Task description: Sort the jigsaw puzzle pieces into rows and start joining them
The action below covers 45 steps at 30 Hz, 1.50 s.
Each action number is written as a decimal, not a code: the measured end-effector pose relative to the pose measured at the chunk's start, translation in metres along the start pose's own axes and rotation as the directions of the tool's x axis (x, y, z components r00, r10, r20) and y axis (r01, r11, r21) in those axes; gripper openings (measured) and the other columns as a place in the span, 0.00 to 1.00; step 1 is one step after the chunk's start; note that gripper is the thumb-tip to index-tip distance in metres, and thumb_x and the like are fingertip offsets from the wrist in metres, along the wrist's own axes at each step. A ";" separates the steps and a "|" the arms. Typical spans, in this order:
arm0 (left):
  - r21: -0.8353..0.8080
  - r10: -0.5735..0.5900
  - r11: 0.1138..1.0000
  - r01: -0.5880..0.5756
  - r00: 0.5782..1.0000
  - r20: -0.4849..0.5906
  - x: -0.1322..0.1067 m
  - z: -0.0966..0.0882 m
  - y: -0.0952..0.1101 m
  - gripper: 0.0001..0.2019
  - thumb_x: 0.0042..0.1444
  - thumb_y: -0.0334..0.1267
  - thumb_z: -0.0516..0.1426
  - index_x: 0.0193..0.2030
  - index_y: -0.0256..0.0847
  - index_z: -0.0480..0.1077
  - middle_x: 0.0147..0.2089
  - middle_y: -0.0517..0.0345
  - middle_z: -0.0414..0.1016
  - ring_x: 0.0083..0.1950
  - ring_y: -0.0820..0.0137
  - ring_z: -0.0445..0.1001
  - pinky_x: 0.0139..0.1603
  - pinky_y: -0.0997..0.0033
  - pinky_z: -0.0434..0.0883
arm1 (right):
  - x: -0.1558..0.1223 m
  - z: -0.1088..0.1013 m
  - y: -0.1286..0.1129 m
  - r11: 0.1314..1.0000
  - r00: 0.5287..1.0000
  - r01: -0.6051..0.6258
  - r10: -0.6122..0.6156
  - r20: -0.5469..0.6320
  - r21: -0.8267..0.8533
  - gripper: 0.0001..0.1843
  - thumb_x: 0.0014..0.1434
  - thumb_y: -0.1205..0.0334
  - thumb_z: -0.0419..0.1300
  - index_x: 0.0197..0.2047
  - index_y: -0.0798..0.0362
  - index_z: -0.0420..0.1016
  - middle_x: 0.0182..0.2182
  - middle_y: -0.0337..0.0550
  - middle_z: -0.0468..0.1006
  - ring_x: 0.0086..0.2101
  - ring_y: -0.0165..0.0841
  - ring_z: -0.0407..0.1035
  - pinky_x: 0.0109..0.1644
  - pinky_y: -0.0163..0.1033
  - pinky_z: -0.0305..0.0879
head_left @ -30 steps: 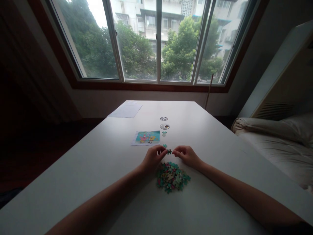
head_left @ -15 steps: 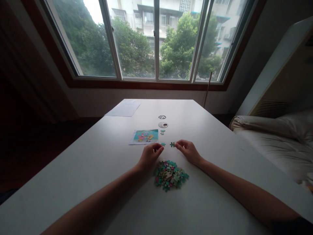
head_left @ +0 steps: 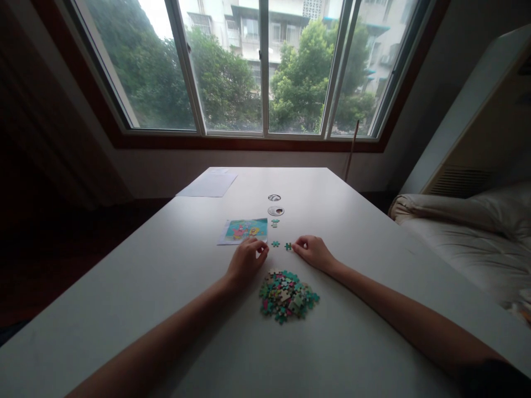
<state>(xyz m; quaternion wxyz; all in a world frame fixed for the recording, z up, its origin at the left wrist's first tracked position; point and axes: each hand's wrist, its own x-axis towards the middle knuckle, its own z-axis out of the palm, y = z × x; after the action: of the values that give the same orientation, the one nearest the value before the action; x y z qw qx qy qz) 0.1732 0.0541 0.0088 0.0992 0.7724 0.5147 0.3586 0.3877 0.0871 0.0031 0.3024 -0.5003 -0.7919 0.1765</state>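
- Your right hand (head_left: 316, 253) pinches the dark puzzle piece (head_left: 288, 246) between thumb and fingers
- Your left hand (head_left: 248, 257) curls nearly closed at the picture sheet (head_left: 244, 228); you cannot tell whether it grips anything
- Both your dark piece and the teal piece (head_left: 275, 244) lie beyond the puzzle pile (head_left: 289, 298)

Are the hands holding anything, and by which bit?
The right hand holds a puzzle piece by its right edge. I see nothing held in the left hand.
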 end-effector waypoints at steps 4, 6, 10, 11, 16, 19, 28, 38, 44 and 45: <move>0.198 0.092 0.975 -0.097 0.995 0.034 -0.002 0.000 0.001 0.09 0.54 0.33 0.51 0.39 0.40 0.71 0.35 0.53 0.68 0.39 0.66 0.66 0.43 0.64 0.63 | 0.001 0.003 0.002 0.999 0.999 0.030 -0.030 -0.024 -0.028 0.12 0.50 0.57 0.58 0.36 0.54 0.71 0.24 0.39 0.71 0.25 0.28 0.63 0.30 0.32 0.56; 0.284 0.109 0.950 -0.127 0.991 0.079 -0.002 0.001 0.003 0.12 0.55 0.33 0.51 0.45 0.42 0.69 0.38 0.52 0.67 0.41 0.65 0.65 0.44 0.63 0.63 | 0.001 0.003 0.001 0.998 0.998 0.052 -0.052 -0.016 -0.030 0.15 0.50 0.57 0.59 0.40 0.53 0.70 0.25 0.38 0.70 0.26 0.27 0.63 0.31 0.32 0.56; 0.367 0.088 0.920 -0.138 0.985 0.149 -0.002 0.003 0.006 0.15 0.55 0.35 0.51 0.50 0.47 0.66 0.41 0.52 0.65 0.44 0.64 0.64 0.45 0.62 0.63 | 0.006 0.005 -0.001 0.994 0.996 0.083 -0.081 0.035 -0.064 0.09 0.51 0.59 0.58 0.36 0.50 0.74 0.28 0.39 0.70 0.28 0.28 0.63 0.35 0.33 0.57; 0.375 0.082 0.917 -0.137 0.984 0.159 -0.002 0.003 0.006 0.15 0.55 0.35 0.51 0.50 0.47 0.67 0.41 0.52 0.65 0.44 0.63 0.64 0.45 0.62 0.62 | 0.008 0.005 -0.001 0.994 0.996 0.082 -0.079 0.042 -0.066 0.08 0.51 0.59 0.57 0.35 0.50 0.74 0.28 0.39 0.70 0.29 0.28 0.63 0.36 0.33 0.57; 0.392 0.057 0.912 -0.119 0.984 0.167 -0.002 0.003 0.006 0.14 0.56 0.36 0.50 0.49 0.47 0.68 0.41 0.52 0.65 0.44 0.63 0.63 0.45 0.62 0.62 | 0.017 0.009 -0.001 0.996 0.998 0.062 -0.060 0.035 -0.068 0.09 0.52 0.60 0.57 0.36 0.48 0.75 0.28 0.39 0.70 0.30 0.28 0.64 0.37 0.34 0.57; 0.398 0.056 0.910 -0.119 0.985 0.166 -0.002 0.003 0.006 0.14 0.56 0.36 0.50 0.49 0.47 0.68 0.41 0.52 0.64 0.45 0.62 0.63 0.45 0.62 0.61 | 0.018 0.009 -0.001 0.996 0.998 0.057 -0.055 0.036 -0.065 0.09 0.52 0.59 0.57 0.37 0.48 0.75 0.28 0.39 0.71 0.30 0.28 0.64 0.37 0.34 0.57; 0.405 0.076 0.905 -0.133 0.985 0.152 -0.002 0.003 0.006 0.13 0.56 0.36 0.50 0.47 0.47 0.69 0.41 0.52 0.64 0.44 0.62 0.63 0.43 0.61 0.61 | 0.015 0.008 -0.002 0.995 0.998 0.066 -0.064 0.030 -0.070 0.10 0.53 0.57 0.56 0.37 0.48 0.75 0.29 0.40 0.71 0.30 0.28 0.64 0.37 0.34 0.57; 0.365 0.078 0.923 -0.123 0.988 0.135 -0.004 0.003 0.006 0.12 0.56 0.36 0.51 0.45 0.47 0.70 0.40 0.52 0.64 0.44 0.63 0.63 0.43 0.62 0.60 | 0.012 0.007 -0.002 0.995 0.996 0.079 -0.077 0.035 -0.063 0.09 0.52 0.57 0.57 0.36 0.48 0.76 0.28 0.39 0.71 0.30 0.28 0.64 0.36 0.33 0.57; 0.356 0.082 0.926 -0.123 0.988 0.128 -0.004 0.002 0.008 0.12 0.55 0.35 0.51 0.44 0.47 0.70 0.40 0.53 0.65 0.44 0.63 0.63 0.44 0.62 0.60 | 0.011 0.006 -0.003 0.995 0.996 0.088 -0.087 0.035 -0.051 0.09 0.52 0.57 0.57 0.36 0.48 0.76 0.28 0.39 0.71 0.29 0.28 0.64 0.36 0.33 0.57; 0.359 0.082 0.925 -0.123 0.988 0.127 -0.004 0.002 0.008 0.12 0.55 0.35 0.51 0.44 0.47 0.71 0.40 0.53 0.65 0.44 0.63 0.63 0.44 0.62 0.60 | 0.011 0.006 -0.003 0.995 0.996 0.089 -0.087 0.035 -0.050 0.09 0.52 0.57 0.57 0.36 0.48 0.76 0.28 0.39 0.71 0.29 0.28 0.64 0.36 0.33 0.57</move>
<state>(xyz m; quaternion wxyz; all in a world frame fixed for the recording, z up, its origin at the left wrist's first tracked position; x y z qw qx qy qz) 0.1794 0.0478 0.0093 -0.0370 0.8218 0.5250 0.2184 0.3778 0.0957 0.0036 0.2835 -0.4696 -0.8224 0.1506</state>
